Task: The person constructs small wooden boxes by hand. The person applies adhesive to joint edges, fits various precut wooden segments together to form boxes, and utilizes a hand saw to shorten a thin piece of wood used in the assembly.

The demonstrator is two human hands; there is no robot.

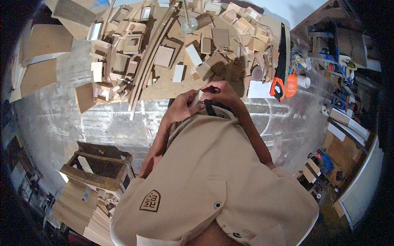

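Observation:
Close in front of my body, at the table's near edge, both hands meet around a small pale wooden piece (198, 97). My left hand (183, 105) is closed on its left side, with the thumb pointing right. From the other side my right hand (223, 95) curls its fingers over, and they hide much of the piece. A dark strap (209, 108) hangs just below the right hand. Ahead of the hands, a white-faced block (178, 73) and a larger pale block (204, 71) lie on the worktable (162, 87).
Piles of small wooden boxes (133, 43) fill the table's left, beside long wooden strips (152, 57). At the right edge lie a handsaw (279, 78) with an orange handle, an orange pouch (291, 85) and a white cup (303, 81). A wooden stool (92, 166) stands at lower left.

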